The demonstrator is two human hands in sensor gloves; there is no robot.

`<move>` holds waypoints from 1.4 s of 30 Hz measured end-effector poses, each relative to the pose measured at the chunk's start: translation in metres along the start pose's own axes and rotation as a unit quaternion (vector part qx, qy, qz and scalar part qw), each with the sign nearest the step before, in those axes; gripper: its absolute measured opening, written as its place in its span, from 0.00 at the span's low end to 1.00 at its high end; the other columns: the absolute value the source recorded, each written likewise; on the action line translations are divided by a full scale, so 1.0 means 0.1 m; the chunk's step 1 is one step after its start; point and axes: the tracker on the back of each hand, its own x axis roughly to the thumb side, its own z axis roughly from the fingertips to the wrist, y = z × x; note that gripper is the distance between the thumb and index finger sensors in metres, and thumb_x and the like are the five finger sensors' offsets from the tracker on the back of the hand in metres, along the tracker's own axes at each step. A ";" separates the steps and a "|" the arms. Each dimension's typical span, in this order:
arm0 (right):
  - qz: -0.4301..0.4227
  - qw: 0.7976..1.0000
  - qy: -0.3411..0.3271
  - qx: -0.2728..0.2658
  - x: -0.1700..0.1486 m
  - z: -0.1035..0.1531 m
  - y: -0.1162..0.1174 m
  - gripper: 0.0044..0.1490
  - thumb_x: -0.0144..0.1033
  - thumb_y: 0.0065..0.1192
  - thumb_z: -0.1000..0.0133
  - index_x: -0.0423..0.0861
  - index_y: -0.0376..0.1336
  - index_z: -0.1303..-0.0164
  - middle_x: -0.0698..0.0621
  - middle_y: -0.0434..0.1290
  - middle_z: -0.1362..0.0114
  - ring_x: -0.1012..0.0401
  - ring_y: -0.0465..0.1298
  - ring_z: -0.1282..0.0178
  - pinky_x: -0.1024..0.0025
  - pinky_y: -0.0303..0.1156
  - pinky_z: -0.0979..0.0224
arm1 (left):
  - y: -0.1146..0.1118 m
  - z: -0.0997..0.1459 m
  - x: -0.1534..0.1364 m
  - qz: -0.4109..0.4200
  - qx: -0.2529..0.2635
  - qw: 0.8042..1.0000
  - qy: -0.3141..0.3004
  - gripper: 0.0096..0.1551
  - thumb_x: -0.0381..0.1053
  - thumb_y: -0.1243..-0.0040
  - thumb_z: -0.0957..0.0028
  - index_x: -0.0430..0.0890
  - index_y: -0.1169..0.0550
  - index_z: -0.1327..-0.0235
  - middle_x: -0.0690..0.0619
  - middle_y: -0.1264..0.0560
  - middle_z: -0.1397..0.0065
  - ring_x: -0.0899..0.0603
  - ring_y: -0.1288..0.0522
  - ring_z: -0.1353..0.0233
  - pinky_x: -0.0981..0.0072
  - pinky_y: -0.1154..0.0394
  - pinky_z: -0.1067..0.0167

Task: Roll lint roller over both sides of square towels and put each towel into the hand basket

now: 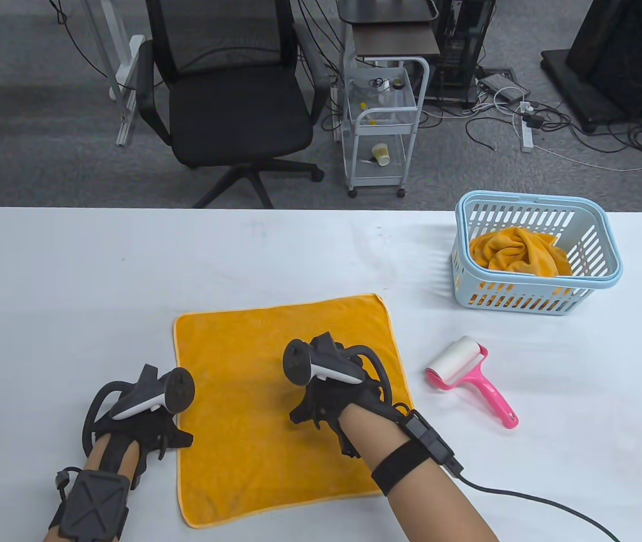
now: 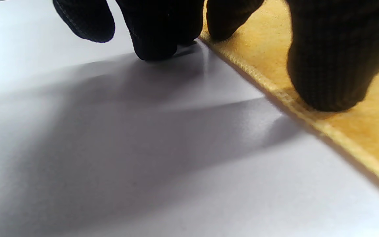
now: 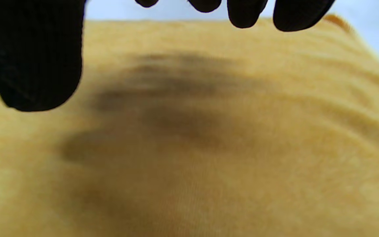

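Orange towel: a square, plush microfibre cloth (image 1: 287, 406) with a stitched hem lies spread flat on the white table (image 1: 72, 282), near the front edge and in front of the person.
Handling: soft, limp and light by the look of it; it will sag and fold the moment it is lifted, and could slide on the smooth tabletop under a roller unless pinned.
Where to hold: a hemmed corner or edge looks the best pinch point for flipping or lifting; a flat palm on the pile serves for pinning.
Left hand: the black-gloved left hand (image 1: 148, 420) sits at the towel's left edge, fingertips (image 2: 327, 82) down on the hem and on the table beside it; it pinches nothing that I can see.
Right hand: the gloved right hand (image 1: 335, 403) is over the towel's middle, fingers loosely spread and empty; whether they touch the pile is hard to call, the wrist view is blurred.
Lint roller: pink-handled, with a white sticky drum (image 1: 470, 378), lying on the table to the right of the towel, touched by neither hand.
Basket: the pale blue slotted plastic hand basket (image 1: 535, 254) stands far right, with another crumpled orange towel (image 1: 518, 251) inside.
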 end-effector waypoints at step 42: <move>-0.579 0.698 0.189 -0.377 -3.57 1.25 -1.29 0.48 0.52 0.60 0.40 0.48 0.44 0.15 0.40 0.36 0.14 0.36 0.45 0.15 0.36 0.56 0.22 | 0.04 0.02 -0.07 0.022 0.011 1.000 -0.001 0.58 0.71 0.28 0.64 0.56 0.42 0.23 0.49 0.42 0.13 0.38 0.33 0.19 0.32 0.39 0.25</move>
